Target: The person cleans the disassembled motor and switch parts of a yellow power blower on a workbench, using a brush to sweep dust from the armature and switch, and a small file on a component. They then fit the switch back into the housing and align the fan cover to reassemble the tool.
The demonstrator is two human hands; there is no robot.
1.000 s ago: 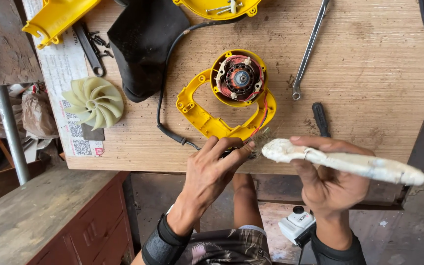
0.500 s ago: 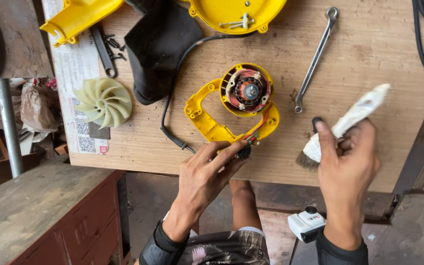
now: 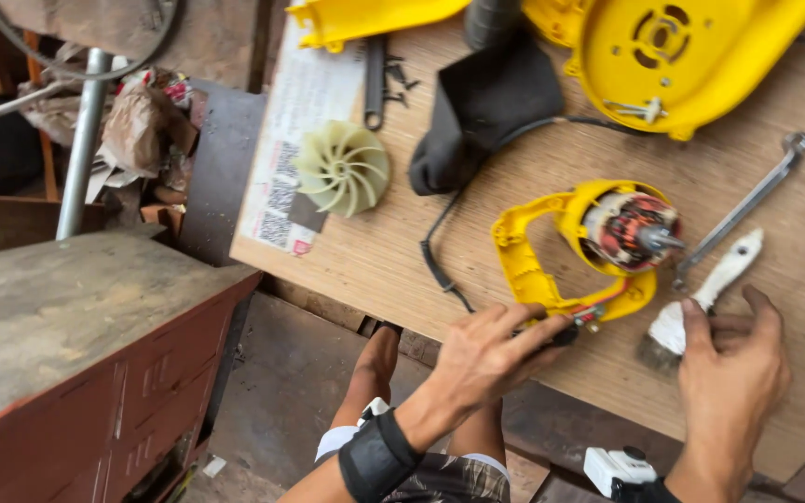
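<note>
The left hand [image 3: 482, 354] pinched the lower rim of the yellow plastic motor housing [image 3: 578, 256] lying on the plywood bench [image 3: 402, 270]. The right hand [image 3: 733, 373] loosely pressed the white-handled paintbrush [image 3: 701, 303] flat. The housing was likely rigid and motor-heavy; its looped handle offered the best grip.

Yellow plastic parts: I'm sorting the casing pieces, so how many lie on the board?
3, maybe more beyond the frame: the motor housing with handle by the left hand, a round cover top right, and another piece at the top edge.
</note>
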